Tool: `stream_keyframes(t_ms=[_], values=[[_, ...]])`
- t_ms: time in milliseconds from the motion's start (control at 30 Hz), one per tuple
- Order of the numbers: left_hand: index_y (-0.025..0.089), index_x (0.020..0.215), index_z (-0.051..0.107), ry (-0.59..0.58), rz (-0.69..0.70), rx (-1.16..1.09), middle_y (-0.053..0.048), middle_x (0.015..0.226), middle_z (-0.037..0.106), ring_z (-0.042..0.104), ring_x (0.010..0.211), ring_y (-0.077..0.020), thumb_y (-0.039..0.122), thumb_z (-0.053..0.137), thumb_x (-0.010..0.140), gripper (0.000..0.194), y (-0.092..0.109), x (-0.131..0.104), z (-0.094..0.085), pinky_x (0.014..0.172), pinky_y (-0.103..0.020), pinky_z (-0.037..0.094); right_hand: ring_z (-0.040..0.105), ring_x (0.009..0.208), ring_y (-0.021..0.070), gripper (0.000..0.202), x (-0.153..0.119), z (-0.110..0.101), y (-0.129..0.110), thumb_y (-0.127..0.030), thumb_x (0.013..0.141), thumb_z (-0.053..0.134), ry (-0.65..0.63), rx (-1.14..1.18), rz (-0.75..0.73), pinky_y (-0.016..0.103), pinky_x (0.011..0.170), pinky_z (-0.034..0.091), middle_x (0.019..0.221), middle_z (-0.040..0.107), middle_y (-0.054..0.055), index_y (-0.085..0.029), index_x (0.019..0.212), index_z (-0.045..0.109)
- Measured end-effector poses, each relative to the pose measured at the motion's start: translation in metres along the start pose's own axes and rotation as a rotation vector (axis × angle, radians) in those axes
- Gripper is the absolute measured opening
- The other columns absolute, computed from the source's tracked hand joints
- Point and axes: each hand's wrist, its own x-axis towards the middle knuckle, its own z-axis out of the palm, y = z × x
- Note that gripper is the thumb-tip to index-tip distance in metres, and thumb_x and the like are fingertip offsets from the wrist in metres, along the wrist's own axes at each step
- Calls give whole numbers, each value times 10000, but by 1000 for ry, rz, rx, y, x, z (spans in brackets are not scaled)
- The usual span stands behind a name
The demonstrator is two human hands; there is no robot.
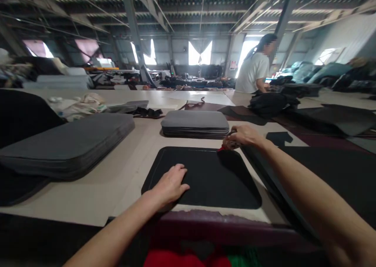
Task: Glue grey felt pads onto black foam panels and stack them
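Flat, black, round-cornered panel

Right of centre, the right hand hides most of its tool; a red part shows. Below centre, the left hand covers some of the panel. The frame's left edge crops the grey stack, its right edge the black sheet. Upper right, a poster is too small to read.

The left hand and right hand are bare, the forearms too; at the body is red cloth (quite blurred), and beside it green cloth.
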Motion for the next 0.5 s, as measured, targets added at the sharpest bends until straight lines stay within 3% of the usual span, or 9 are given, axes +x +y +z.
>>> stream_keyframes(t_ms=[100, 200, 333, 500], values=[[117, 1335, 582, -70, -44, 60, -176, 1461, 469, 445, 1322, -358, 605, 697, 752, 770, -17, 13, -12, 1106, -483, 416, 632, 901, 263, 388, -8, -1, 22, -474, 802, 587, 5, -15, 51, 289, 676, 418, 1034, 704, 115, -192, 1042, 702], [93, 1393, 530, -117, -61, 102, -203, 1496, 422, 368, 1383, -384, 761, 694, 642, 1019, -29, 24, -16, 1141, -496, 369, 629, 912, 270, 423, -16, -3, 44, -512, 783, 596, 12, -19, 104, 296, 679, 416, 1031, 699, 117, -193, 1039, 700], [80, 1461, 443, -153, -43, 146, -211, 1536, 365, 321, 1417, -392, 863, 657, 562, 1211, -37, 35, -15, 1168, -483, 326, 627, 896, 281, 470, -28, -3, 66, -511, 775, 585, 21, -17, 157, 310, 686, 417, 1006, 696, 138, -170, 1080, 694], [96, 1479, 420, -162, -35, 178, -220, 1549, 340, 350, 1398, -405, 922, 617, 519, 1282, -40, 41, -14, 1149, -487, 346, 628, 898, 290, 451, -43, 0, 80, -501, 802, 552, 44, 8, 193, 321, 697, 424, 1002, 694, 142, -173, 1079, 691]])
